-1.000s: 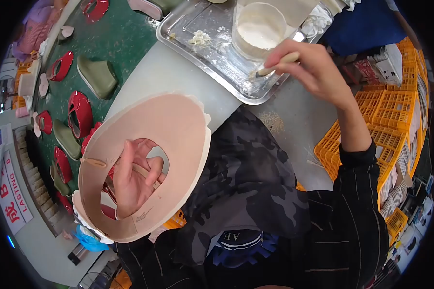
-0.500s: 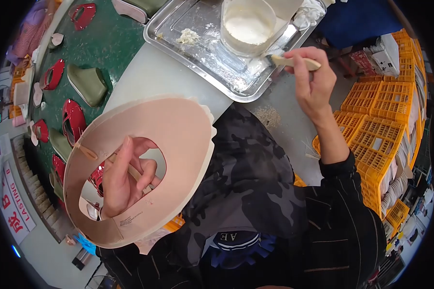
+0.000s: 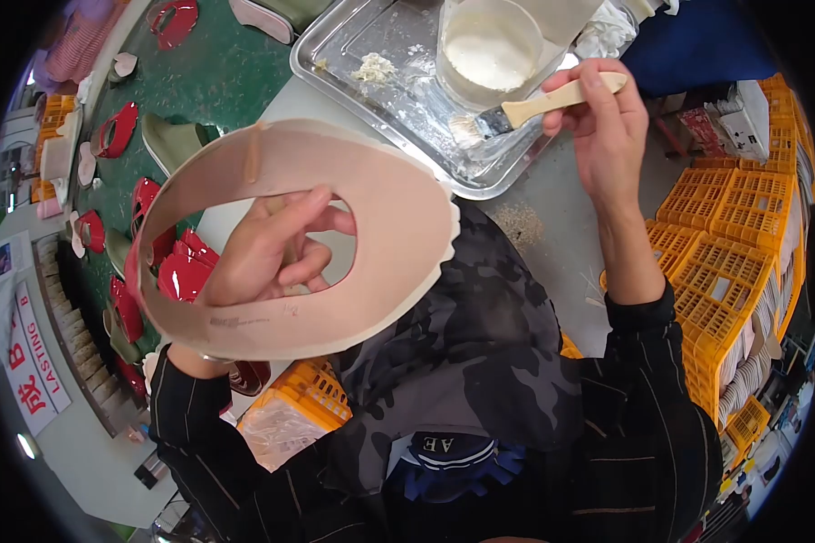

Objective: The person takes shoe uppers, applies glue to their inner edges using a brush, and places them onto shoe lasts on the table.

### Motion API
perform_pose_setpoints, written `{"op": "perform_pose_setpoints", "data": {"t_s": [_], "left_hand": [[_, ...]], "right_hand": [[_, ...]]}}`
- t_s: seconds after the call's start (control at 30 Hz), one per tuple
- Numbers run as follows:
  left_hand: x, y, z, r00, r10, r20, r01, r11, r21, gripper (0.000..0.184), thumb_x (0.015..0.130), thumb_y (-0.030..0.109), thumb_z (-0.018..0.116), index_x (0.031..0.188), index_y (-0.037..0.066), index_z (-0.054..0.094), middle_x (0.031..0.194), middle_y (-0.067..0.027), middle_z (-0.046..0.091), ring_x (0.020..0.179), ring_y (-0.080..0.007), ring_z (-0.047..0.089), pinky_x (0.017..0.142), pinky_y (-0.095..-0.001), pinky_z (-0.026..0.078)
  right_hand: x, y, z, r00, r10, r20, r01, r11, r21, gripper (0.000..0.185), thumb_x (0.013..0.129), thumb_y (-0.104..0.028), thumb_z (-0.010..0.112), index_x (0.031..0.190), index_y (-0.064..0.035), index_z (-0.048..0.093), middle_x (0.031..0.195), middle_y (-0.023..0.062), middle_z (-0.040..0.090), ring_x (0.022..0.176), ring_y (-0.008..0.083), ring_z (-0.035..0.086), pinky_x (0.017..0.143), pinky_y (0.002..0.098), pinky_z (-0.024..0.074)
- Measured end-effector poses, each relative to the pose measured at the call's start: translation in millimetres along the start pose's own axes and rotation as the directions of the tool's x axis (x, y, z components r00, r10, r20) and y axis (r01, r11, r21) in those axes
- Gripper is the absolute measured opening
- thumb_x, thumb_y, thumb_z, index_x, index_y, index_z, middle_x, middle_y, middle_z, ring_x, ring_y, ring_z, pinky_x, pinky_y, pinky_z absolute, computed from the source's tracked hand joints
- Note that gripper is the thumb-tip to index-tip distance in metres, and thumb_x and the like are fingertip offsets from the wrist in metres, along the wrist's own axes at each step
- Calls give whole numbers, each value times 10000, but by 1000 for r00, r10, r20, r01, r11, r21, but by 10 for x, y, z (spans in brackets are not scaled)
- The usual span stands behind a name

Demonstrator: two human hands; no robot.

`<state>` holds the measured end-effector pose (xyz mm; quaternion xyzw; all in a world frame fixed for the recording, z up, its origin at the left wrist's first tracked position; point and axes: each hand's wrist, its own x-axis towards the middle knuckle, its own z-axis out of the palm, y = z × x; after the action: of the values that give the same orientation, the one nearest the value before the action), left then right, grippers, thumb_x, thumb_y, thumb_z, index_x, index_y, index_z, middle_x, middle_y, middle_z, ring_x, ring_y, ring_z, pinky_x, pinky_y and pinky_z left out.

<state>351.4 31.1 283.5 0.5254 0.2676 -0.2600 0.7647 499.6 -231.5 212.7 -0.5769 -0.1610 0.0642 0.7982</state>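
Note:
My left hand (image 3: 276, 244) reaches through the opening of a pinkish-beige shoe upper (image 3: 389, 235), its fingers curled around the inner edge. The upper's pale, notched rim faces right. In my right hand (image 3: 607, 118) is a wooden-handled brush (image 3: 543, 101), pinched by the handle. White-coated bristles point left, down at the metal tray (image 3: 407, 145). A clear tub of white paste (image 3: 489, 54) stands in the tray, close to the brush. Smears and a clump of white paste lie on the tray bottom.
Red shoe uppers (image 3: 118, 131) and olive wedge pieces (image 3: 172, 140) lie on the green table (image 3: 217, 81) at the left. Orange crates (image 3: 720, 271) are stacked at the right. White crumpled cloth (image 3: 607, 32) sits at the tray's far corner. Another orange crate (image 3: 312, 394) is below the upper.
The shoe upper has moved up and right with my left hand and turned. My right hand has shifted slightly right and up, and the brush now lies lower, its bristles farther left over the tray.

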Motion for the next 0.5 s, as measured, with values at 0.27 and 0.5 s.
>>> {"op": "perform_pose_setpoints", "data": {"t_s": [0.27, 0.5], "left_hand": [[289, 107, 110, 984, -100, 144, 100, 995, 9, 286, 939, 281, 463, 1067, 30, 512, 939, -94, 606, 389, -15, 278, 384, -207, 479], [314, 203, 253, 990, -78, 114, 64, 991, 121, 278, 932, 274, 479, 1063, 31, 516, 925, -93, 603, 387, -24, 288, 384, -212, 474]], "right_hand": [[285, -598, 355, 539, -580, 611, 735, 678, -4, 132, 917, -37, 426, 1009, 47, 469, 871, 180, 607, 730, 204, 614, 666, 269, 498], [451, -631, 421, 305, -557, 772, 869, 494, 13, 115, 876, 1, 496, 968, 69, 487, 853, 182, 606, 781, 240, 623, 689, 297, 498]]}}
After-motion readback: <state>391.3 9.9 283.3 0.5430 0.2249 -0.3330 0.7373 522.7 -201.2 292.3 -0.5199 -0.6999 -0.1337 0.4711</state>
